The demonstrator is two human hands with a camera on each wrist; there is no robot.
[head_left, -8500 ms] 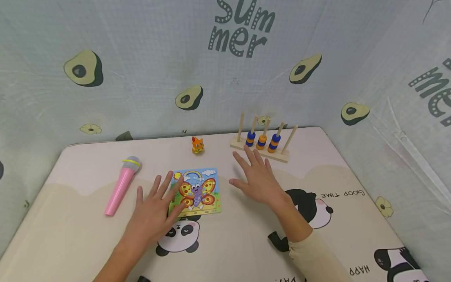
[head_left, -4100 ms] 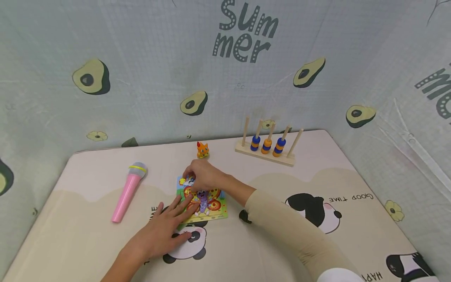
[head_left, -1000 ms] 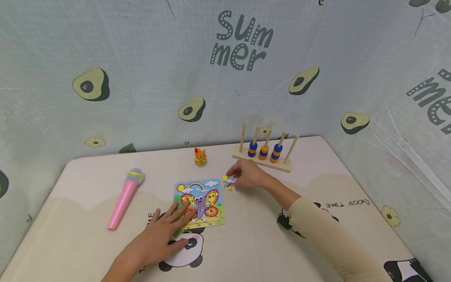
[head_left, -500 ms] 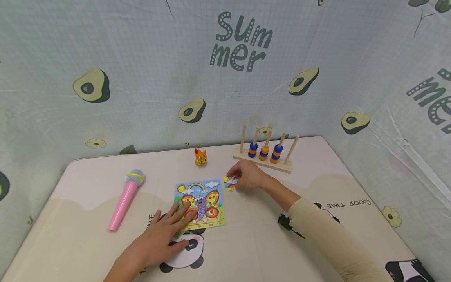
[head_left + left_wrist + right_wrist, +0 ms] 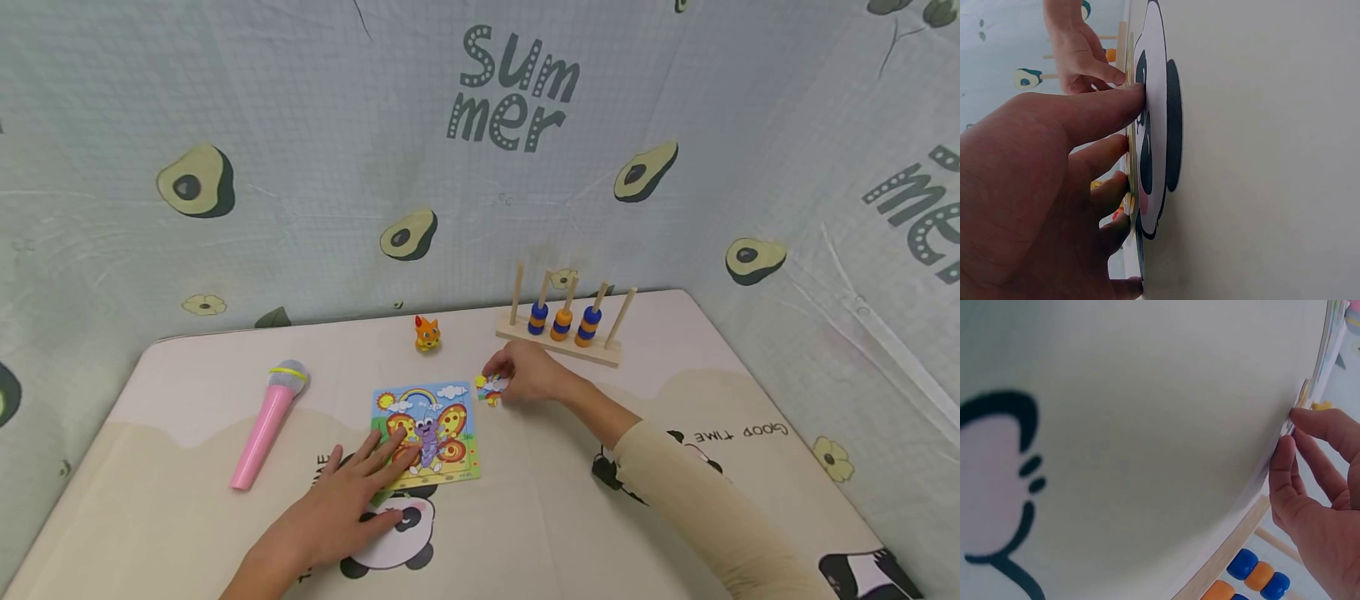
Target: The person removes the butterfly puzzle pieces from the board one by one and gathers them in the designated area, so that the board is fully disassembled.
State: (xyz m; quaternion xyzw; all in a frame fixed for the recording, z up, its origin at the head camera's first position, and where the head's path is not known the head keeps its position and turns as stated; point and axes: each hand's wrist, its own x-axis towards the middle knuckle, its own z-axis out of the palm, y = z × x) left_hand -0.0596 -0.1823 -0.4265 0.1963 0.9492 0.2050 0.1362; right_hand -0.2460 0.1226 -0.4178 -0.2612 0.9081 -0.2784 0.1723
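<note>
A square butterfly jigsaw puzzle point(image 5: 450, 425) lies flat on the table. My left hand point(image 5: 348, 504) rests with spread fingers across its lower left corner, the thumb on the printed panda below. To the right of the board, a small puzzle piece point(image 5: 491, 386) with sun, cloud and orange-red print is pinched between the thumb and fingers of my right hand point(image 5: 531, 372). The right wrist view has the piece edge-on at the fingertips point(image 5: 1284, 445), low against the table. Part of the piece is hidden by the fingers.
A pink toy microphone point(image 5: 262, 433) lies at the left. Behind the puzzle stands an orange animal figurine point(image 5: 427, 333). A wooden peg counting frame point(image 5: 558, 342) with blue and orange beads is close behind my right hand. A cloth wall rises along the table's back edge.
Since several seconds ago, my right hand has moved from the puzzle's upper left to beside its right edge with a piece. Over the last second both hands stay nearly still.
</note>
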